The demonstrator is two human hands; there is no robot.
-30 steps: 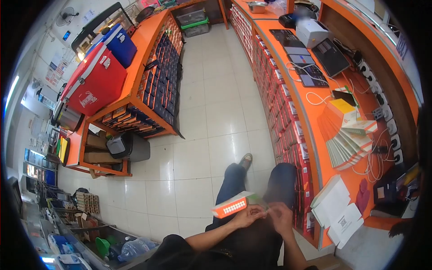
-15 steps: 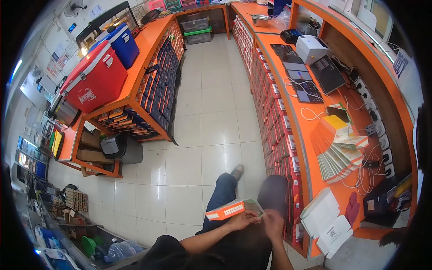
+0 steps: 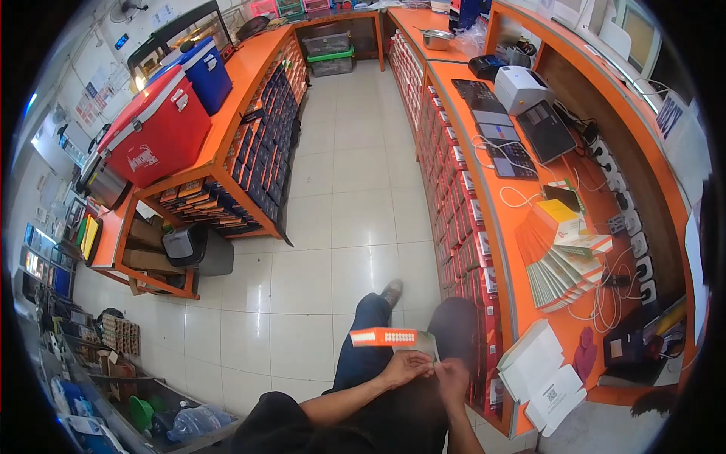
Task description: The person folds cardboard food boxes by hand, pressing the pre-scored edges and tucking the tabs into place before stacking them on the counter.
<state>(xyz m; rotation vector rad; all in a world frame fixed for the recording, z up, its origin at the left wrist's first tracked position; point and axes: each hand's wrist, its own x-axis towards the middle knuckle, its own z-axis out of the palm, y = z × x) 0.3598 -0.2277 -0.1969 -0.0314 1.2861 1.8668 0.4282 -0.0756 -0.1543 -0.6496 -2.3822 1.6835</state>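
Observation:
An orange-and-white folding carton [image 3: 383,337] is held above my lap, a long orange panel with a row of white marks facing up. Its paler side panel slants down toward my fingers. My left hand [image 3: 407,368] is closed, with its fingertips pinching the carton's near edge. Close beside it, my right hand [image 3: 453,377] pinches the same edge near the corner. The fingertips of both hands almost meet, and exactly what they press there is partly hidden.
On the orange counter [image 3: 522,299] at right lie a fanned stack of flat cartons [image 3: 563,276], an opened white carton [image 3: 541,363], tablets [image 3: 495,132], a white printer [image 3: 523,89] and loose cables. Red boxes [image 3: 461,242] line the shelf below. A red cooler [image 3: 155,132] stands at left.
The carton has turned slightly, its orange panel now lying more level. Both hands have stayed on its edge, and the whole view has shifted a little.

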